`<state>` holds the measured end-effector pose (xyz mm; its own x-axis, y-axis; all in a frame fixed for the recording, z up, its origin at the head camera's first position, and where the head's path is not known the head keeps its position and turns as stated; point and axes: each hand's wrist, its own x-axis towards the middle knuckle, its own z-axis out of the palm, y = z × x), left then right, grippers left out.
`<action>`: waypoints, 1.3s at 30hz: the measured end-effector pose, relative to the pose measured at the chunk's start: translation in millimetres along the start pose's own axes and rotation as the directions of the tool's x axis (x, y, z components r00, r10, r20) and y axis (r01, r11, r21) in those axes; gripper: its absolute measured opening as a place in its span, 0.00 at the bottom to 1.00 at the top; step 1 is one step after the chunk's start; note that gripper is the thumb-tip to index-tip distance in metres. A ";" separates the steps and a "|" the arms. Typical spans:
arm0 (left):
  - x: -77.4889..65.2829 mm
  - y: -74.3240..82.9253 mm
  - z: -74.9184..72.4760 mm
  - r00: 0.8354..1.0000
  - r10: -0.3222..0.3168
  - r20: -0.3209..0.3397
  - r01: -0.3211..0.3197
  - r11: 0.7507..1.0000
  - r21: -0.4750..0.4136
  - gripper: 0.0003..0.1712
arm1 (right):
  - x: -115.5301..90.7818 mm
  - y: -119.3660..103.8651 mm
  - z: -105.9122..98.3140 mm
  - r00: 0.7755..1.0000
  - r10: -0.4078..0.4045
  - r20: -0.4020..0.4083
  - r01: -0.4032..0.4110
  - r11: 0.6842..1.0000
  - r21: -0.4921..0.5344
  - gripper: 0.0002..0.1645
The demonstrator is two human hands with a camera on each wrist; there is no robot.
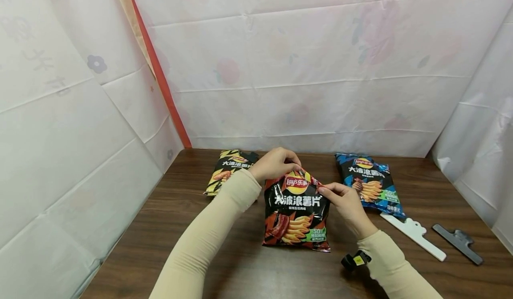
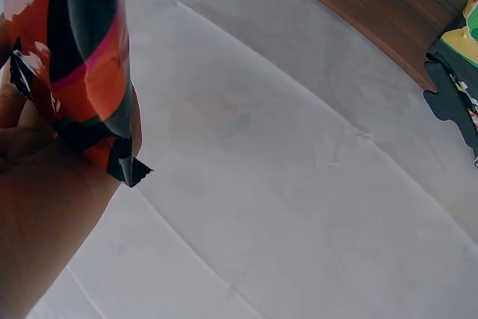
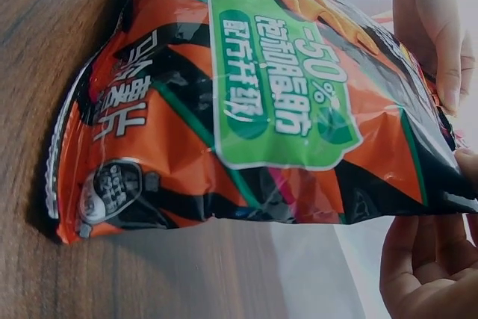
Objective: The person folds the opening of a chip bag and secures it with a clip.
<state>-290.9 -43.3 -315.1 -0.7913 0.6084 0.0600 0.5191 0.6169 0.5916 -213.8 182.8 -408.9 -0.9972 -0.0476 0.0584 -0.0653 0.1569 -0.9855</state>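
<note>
A black and red-orange Lay's chip bag (image 1: 296, 214) stands on the table in the middle of the head view, its printed front towards me. My left hand (image 1: 276, 164) pinches its top edge near the upper left. Lower down, at the upper right corner, my right hand (image 1: 346, 205) pinches the bag between thumb and fingers. The top edge slopes down from left to right between them. In the right wrist view the bag's lower front (image 3: 284, 110) fills much of the picture, with the left hand (image 3: 433, 28) beyond it.
Behind my left arm lies a yellow and black chip bag (image 1: 224, 172) bearing a black clip (image 2: 452, 102). At the right are a blue chip bag (image 1: 368, 185), a white clip (image 1: 414, 234) and a loose black clip (image 1: 458, 244). White sheeting (image 1: 304, 67) hangs behind the table.
</note>
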 end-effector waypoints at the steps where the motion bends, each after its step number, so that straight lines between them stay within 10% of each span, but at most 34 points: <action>1: -0.2 -0.7 -0.5 1.000 0.002 0.002 -0.002 1.000 -0.007 0.08 | 0.1 -0.1 0.1 1.000 -0.001 -0.003 0.001 1.000 -0.002 0.22; 39: -2.0 -7.3 -3.2 1.000 0.006 0.017 -0.005 0.999 -0.042 0.09 | -7.9 -3.2 -26.2 0.998 0.055 -0.015 -0.055 0.998 -0.018 0.23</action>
<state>-294.1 -50.6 -316.9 -0.7827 0.6204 0.0493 0.5090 0.5925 0.6244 -206.7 208.5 -402.0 -0.9997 -0.0243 0.0065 -0.0107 0.1775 -0.9841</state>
